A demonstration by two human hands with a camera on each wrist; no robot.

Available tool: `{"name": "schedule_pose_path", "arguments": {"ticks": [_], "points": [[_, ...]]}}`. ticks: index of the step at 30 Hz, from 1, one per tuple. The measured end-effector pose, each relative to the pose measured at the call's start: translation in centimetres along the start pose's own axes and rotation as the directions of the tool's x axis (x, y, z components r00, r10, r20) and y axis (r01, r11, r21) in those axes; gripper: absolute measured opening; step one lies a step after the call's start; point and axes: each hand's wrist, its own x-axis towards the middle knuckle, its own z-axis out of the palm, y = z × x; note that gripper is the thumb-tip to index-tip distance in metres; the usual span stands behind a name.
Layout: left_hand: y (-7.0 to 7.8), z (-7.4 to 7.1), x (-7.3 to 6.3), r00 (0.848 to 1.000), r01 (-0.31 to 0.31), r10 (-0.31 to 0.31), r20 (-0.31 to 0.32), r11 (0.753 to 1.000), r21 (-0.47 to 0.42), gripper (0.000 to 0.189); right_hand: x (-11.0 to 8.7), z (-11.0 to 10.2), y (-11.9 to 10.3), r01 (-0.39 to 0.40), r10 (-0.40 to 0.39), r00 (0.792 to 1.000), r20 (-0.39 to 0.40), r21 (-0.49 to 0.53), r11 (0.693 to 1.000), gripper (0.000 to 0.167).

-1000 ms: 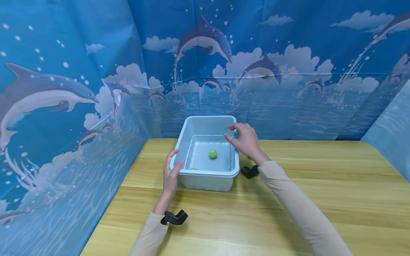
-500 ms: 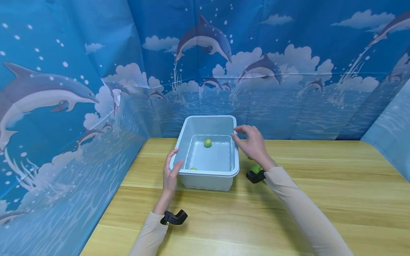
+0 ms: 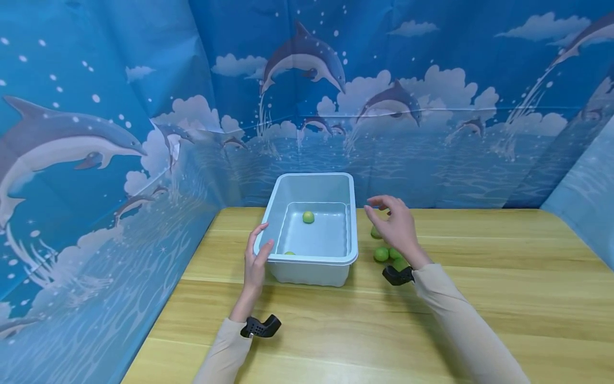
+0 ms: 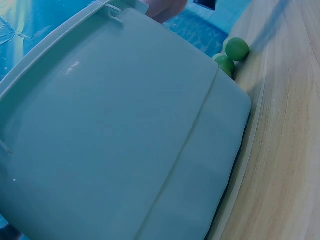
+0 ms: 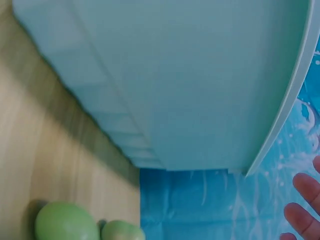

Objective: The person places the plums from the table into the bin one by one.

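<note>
A pale blue plastic bin (image 3: 312, 260) stands upright on the wooden table. My left hand (image 3: 255, 264) holds its near left corner, thumb and fingers at the rim. One small round green fruit (image 3: 308, 217) lies on the bin floor, and the top of another (image 3: 290, 253) shows behind the front wall. My right hand (image 3: 395, 224) hovers right of the bin, fingers bent and apart, holding nothing. Below it several more green fruits (image 3: 381, 254) lie on the table, partly hidden by the hand and wrist. The right wrist view shows two of these fruits (image 5: 66, 222) beside the bin wall (image 5: 200, 90).
A black wrist camera (image 3: 261, 326) sits on the left wrist and another (image 3: 398, 276) on the right. Blue dolphin-printed sheeting (image 3: 431, 160) hangs behind and to the left of the wooden table (image 3: 503, 266).
My right hand has moved right, from over the bin's right rim to beside it, uncovering fruits on the table. The fruit in the bin has rolled back and left. My left hand stays put.
</note>
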Motion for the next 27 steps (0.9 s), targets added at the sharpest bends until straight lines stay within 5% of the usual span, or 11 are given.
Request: {"name": "schedule_pose_path", "arguments": {"ticks": [14, 27], "points": [[-0.2, 0.0, 0.1, 1.000, -0.018, 0.018, 0.011, 1.000, -0.002, 0.045, -3.3, -3.0, 3.1, -0.010, 0.012, 1.000, 0.029, -0.068, 0.998, 0.030], [-0.4, 0.0, 0.1, 1.000, 0.002, -0.002, 0.002, 1.000, -0.005, 0.045, -6.2, -4.5, 4.8, -0.070, 0.099, 0.983, 0.157, -0.177, 0.982, 0.043]]}}
